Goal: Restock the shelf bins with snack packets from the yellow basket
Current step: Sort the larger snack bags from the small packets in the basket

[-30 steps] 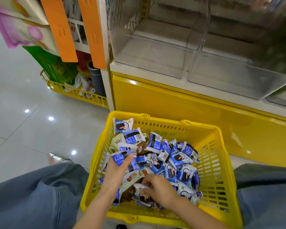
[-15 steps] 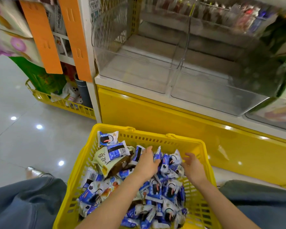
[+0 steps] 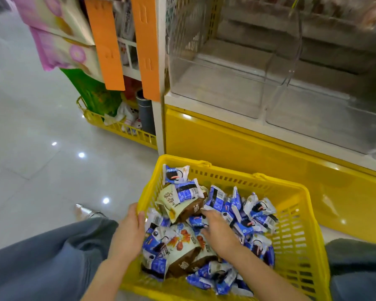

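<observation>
The yellow basket (image 3: 295, 235) stands on the floor between my knees, heaped with several small blue-and-white snack packets (image 3: 258, 211) and a few bigger cream-and-brown packets (image 3: 178, 198). My left hand (image 3: 129, 231) grips the basket's left rim, its fingers hooked over the edge. My right hand (image 3: 219, 231) reaches into the pile with fingers spread on the packets beside a cream packet with a red picture (image 3: 182, 242); it holds nothing that I can see. Above, two clear plastic shelf bins, the left bin (image 3: 215, 83) and the right bin (image 3: 326, 118), hold nothing.
The bins sit on a white shelf above a glossy yellow base panel (image 3: 237, 148). Orange tags (image 3: 104, 44) hang at the left. A yellow wire rack (image 3: 117, 127) with goods stands on the tiled floor. My jeans-clad knees (image 3: 41, 263) flank the basket.
My left hand has left the packet pile and taken hold of the basket's left rim. My right hand has moved from the far right side toward the middle of the pile.
</observation>
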Demonstrator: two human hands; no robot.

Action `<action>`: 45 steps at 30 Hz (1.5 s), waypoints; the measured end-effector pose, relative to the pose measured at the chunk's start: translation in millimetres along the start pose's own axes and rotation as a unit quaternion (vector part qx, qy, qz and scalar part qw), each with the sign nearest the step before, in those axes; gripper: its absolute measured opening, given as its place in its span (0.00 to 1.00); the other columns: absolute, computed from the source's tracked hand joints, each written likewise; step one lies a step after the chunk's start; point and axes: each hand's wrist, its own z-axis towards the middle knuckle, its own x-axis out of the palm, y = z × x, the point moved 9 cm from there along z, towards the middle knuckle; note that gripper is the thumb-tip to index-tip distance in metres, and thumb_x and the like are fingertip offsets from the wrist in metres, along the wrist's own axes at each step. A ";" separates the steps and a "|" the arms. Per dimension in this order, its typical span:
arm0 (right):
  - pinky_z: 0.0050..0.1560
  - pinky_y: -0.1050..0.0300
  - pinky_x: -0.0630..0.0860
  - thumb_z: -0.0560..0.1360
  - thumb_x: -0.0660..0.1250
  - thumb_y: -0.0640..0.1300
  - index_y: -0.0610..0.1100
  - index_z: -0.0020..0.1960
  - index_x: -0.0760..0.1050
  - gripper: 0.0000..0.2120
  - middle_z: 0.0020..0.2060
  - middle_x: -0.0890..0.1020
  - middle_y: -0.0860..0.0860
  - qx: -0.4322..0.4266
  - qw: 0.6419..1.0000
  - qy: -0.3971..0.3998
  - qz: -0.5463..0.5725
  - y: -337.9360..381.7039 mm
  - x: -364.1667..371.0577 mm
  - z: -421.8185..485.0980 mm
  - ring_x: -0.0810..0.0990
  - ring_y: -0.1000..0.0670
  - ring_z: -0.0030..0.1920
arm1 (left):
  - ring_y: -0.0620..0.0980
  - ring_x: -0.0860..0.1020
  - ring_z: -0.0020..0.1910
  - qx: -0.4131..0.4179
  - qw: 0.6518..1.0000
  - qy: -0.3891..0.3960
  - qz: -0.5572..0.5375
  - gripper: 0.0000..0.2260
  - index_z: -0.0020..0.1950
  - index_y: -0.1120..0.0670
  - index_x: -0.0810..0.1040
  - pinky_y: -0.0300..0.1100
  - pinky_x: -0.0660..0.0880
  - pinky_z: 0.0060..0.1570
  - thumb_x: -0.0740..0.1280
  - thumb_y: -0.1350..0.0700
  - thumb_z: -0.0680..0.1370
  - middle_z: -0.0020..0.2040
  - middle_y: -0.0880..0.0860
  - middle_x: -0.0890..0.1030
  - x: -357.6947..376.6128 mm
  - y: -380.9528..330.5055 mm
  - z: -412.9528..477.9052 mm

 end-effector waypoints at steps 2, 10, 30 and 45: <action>0.70 0.59 0.61 0.78 0.63 0.44 0.45 0.72 0.60 0.25 0.68 0.67 0.50 0.017 0.999 0.008 -0.048 -4.3 5.8 5.6 0.65 0.50 0.69 | 0.44 0.75 0.33 0.002 1.000 0.001 -0.012 0.10 0.56 0.53 0.67 0.38 0.67 0.29 0.52 0.50 0.82 0.35 0.47 0.76 5.0 7.0 -2.7; 0.59 0.57 0.71 0.78 0.64 0.44 0.47 0.66 0.72 0.17 0.63 0.75 0.50 0.046 0.992 0.033 -0.113 -5.9 0.6 7.7 0.75 0.50 0.61 | 0.42 0.73 0.35 0.042 0.999 0.011 -0.003 0.08 0.51 0.49 0.64 0.34 0.65 0.30 0.49 0.47 0.81 0.37 0.48 0.75 6.4 1.0 17.4; 0.44 0.65 0.78 0.78 0.64 0.40 0.44 0.53 0.77 0.05 0.42 0.84 0.53 0.051 0.844 0.041 0.532 125.6 -14.4 -13.1 0.82 0.58 0.43 | 0.41 0.80 0.41 -0.075 0.936 0.089 -0.333 0.07 0.46 0.48 0.77 0.33 0.73 0.38 0.60 0.50 0.79 0.43 0.46 0.82 -13.9 -33.4 -0.6; 0.68 0.52 0.65 0.64 0.78 0.45 0.47 0.76 0.49 0.50 0.71 0.63 0.46 0.000 0.996 0.084 -0.002 89.4 61.3 53.2 0.62 0.45 0.71 | 0.48 0.80 0.47 -0.096 0.914 -0.056 -0.390 0.07 0.53 0.59 0.74 0.42 0.78 0.50 0.61 0.56 0.79 0.49 0.57 0.80 -62.4 -0.4 5.2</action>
